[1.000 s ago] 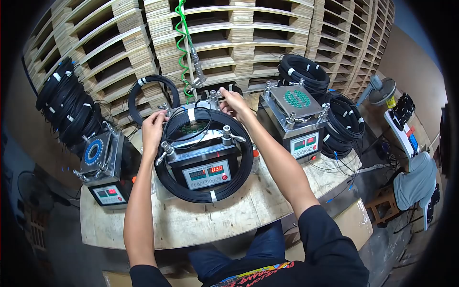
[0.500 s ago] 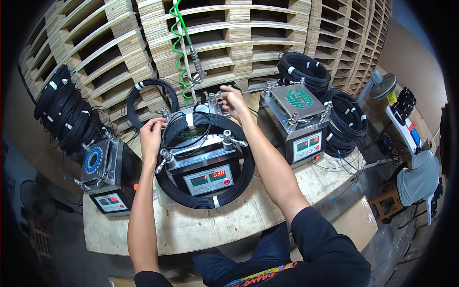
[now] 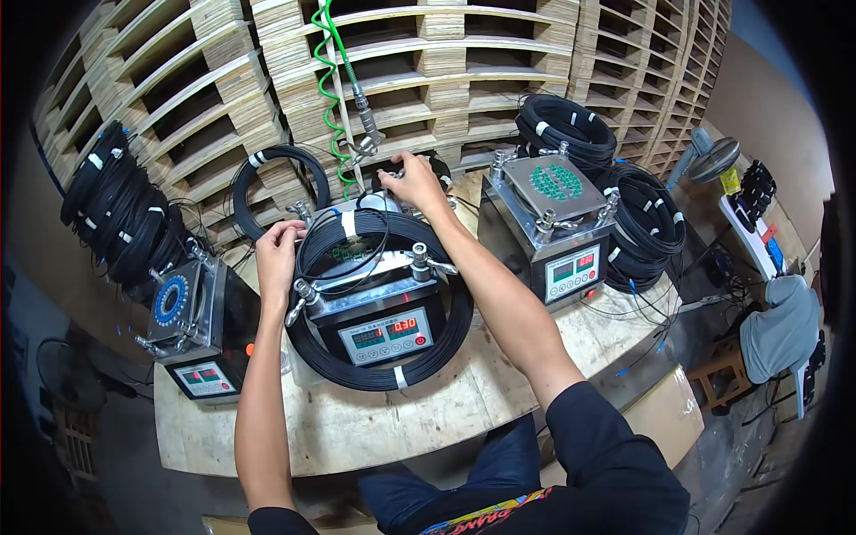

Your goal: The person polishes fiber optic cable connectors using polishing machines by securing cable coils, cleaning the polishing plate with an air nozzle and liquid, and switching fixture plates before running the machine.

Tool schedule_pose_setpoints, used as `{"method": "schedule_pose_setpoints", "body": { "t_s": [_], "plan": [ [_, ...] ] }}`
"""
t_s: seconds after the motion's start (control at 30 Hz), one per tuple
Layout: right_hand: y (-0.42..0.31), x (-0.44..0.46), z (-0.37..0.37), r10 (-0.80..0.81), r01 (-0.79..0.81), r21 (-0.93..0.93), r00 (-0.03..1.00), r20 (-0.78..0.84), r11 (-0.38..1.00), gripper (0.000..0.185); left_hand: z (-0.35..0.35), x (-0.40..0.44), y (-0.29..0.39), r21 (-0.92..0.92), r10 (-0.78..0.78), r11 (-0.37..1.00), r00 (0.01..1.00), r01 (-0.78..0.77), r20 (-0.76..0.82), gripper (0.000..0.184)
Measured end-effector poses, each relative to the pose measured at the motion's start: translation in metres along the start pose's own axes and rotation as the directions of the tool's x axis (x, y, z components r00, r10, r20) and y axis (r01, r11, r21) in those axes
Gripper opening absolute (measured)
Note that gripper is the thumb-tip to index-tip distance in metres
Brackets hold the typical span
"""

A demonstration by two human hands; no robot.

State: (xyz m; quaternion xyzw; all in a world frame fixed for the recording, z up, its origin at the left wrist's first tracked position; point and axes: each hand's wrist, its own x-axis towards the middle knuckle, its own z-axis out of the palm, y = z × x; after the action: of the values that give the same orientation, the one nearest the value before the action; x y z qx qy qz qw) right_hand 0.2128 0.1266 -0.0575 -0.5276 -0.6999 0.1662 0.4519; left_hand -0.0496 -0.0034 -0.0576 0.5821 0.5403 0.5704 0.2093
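Black cable lies in a big coil (image 3: 357, 376) around the front of the middle machine (image 3: 383, 300), its upper side crossing over the top plate and its lower side hanging below the lit panel (image 3: 386, 337). My left hand (image 3: 275, 254) is beside the rear left corner, fingers bent and narrow; whether they pinch a thin lead, I cannot tell. My right hand (image 3: 419, 187) reaches over the rear right corner, thumb and fingers close together, but what they touch is hidden from me. I judge the loose loops over the plate to be the weak spot: a sleeve or wrist brushing them could drag a lead sideways. The front right clamp handle (image 3: 443, 267) juts out against the coil, so a tug could snag a strand there and kink it. With the coil's weight hanging off the front, any slip towards the tabletop (image 3: 267, 437) could pull on the ends behind.
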Motion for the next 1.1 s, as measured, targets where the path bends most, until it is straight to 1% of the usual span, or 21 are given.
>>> {"method": "schedule_pose_setpoints", "body": {
  "t_s": [0.03, 0.1, 0.13, 0.23, 0.27, 0.3, 0.37, 0.4, 0.43, 0.47, 0.5, 0.53, 0.57, 0.6, 0.67, 0.77, 0.83, 0.9, 0.93, 1.03, 1.1],
  "plan": [
    [0.004, 0.003, 0.007, -0.055, 0.054, -0.029, 0.998, -0.044, 0.998, 0.055, 0.0, -0.001, 0.0, 0.009, -0.008, 1.0, 1.0, 0.008, 0.002, 0.024],
    [0.001, 0.009, 0.012, -0.146, 0.135, 0.165, 0.988, 0.058, 0.977, 0.043, 0.0, 0.0, 0.002, 0.028, -0.019, 0.999, 1.0, 0.019, 0.002, 0.024],
    [-0.009, 0.007, 0.005, -0.021, -0.054, 0.3, 0.97, 0.242, 0.953, 0.033, -0.001, 0.0, 0.003, 0.031, -0.016, 0.999, 1.0, 0.016, 0.0, 0.024],
    [-0.017, 0.012, 0.008, -0.175, 0.099, 0.267, 0.944, 0.279, 0.959, 0.028, 0.0, -0.002, 0.003, 0.026, -0.01, 1.0, 1.0, 0.01, -0.004, 0.023],
    [-0.018, 0.009, 0.006, -0.209, 0.183, 0.118, 0.937, 0.279, 0.976, 0.028, 0.001, -0.001, 0.004, 0.012, -0.006, 1.0, 1.0, 0.006, 0.002, 0.023],
    [-0.021, 0.004, 0.001, -0.276, 0.264, 0.082, 0.924, 0.265, 0.961, 0.037, 0.0, 0.0, 0.003, 0.0, -0.003, 1.0, 1.0, 0.003, 0.004, 0.023],
    [0.005, 0.018, 0.025, -0.397, 0.292, 0.391, 0.891, 0.221, 0.873, 0.048, -0.001, 0.003, -0.005, -0.015, 0.039, 0.999, 0.999, -0.039, 0.012, 0.022],
    [-0.01, 0.006, 0.002, -0.513, 0.483, 0.188, 0.842, 0.169, 0.855, 0.059, 0.002, 0.002, -0.007, -0.083, 0.058, 0.995, 0.998, -0.059, -0.013, 0.022],
    [0.0, 0.009, 0.006, -0.527, 0.5, 0.196, 0.84, 0.125, 0.843, 0.061, 0.0, 0.004, -0.008, -0.032, 0.007, 0.999, 1.0, -0.007, 0.007, 0.023],
    [0.0, 0.003, 0.0, -0.512, 0.489, 0.189, 0.853, 0.099, 0.851, 0.061, 0.003, 0.004, -0.01, -0.088, 0.051, 0.995, 0.998, -0.054, -0.038, 0.025],
    [-0.003, -0.006, -0.006, -0.391, 0.353, 0.267, 0.915, 0.104, 0.897, 0.059, 0.002, 0.007, -0.019, -0.058, 0.069, 0.996, 0.996, -0.072, -0.064, 0.026],
    [-0.003, -0.016, -0.014, -0.43, 0.419, 0.213, 0.903, 0.007, 0.883, 0.058, 0.001, 0.007, -0.018, 0.029, 0.051, 0.998, 0.995, -0.049, -0.09, 0.03],
    [-0.008, -0.027, -0.026, -0.31, 0.273, 0.286, 0.947, 0.089, 0.918, 0.051, 0.002, 0.008, -0.023, 0.019, 0.081, 0.997, 0.993, -0.079, -0.087, 0.034],
    [-0.005, -0.038, -0.029, -0.318, 0.293, 0.255, 0.946, 0.061, 0.921, 0.043, 0.004, 0.009, -0.025, 0.092, 0.092, 0.992, 0.991, -0.083, -0.101, 0.041],
    [-0.024, -0.082, -0.052, -0.323, 0.305, 0.224, 0.945, 0.047, 0.926, 0.032, 0.005, 0.014, -0.026, 0.094, -0.024, 0.995, 0.998, 0.03, -0.065, 0.048],
    [-0.044, -0.138, -0.072, -0.273, 0.251, 0.169, 0.954, 0.122, 0.953, 0.036, -0.001, 0.029, -0.022, 0.156, -0.077, 0.984, 0.994, 0.09, -0.083, 0.048],
    [-0.064, -0.167, -0.078, -0.305, 0.305, 0.024, 0.952, -0.006, 0.952, 0.037, 0.002, 0.048, -0.023, 0.101, -0.188, 0.974, 0.972, 0.203, -0.141, 0.046],
    [-0.057, -0.17, -0.072, -0.309, 0.31, 0.024, 0.95, -0.053, 0.95, 0.038, 0.005, 0.062, -0.017, -0.4, -0.617, 0.719, 0.787, 0.568, 0.01, 0.038],
    [-0.052, -0.171, -0.068, -0.31, 0.314, 0.025, 0.946, -0.1, 0.949, 0.038, 0.008, 0.074, -0.035, -0.401, -0.617, 0.718, 0.787, 0.569, 0.012, 0.038],
    [-0.043, -0.172, -0.059, -0.345, 0.35, -0.003, 0.92, -0.187, 0.937, 0.039, 0.017, 0.092, -0.062, -0.602, -0.671, 0.499, 0.717, 0.623, 0.187, 0.03],
    [-0.042, -0.174, -0.055, -0.354, 0.36, -0.019, 0.907, -0.226, 0.933, 0.038, 0.023, 0.09, -0.065, -0.717, -0.54, 0.473, 0.811, 0.512, 0.223, 0.025]
  ]
}}
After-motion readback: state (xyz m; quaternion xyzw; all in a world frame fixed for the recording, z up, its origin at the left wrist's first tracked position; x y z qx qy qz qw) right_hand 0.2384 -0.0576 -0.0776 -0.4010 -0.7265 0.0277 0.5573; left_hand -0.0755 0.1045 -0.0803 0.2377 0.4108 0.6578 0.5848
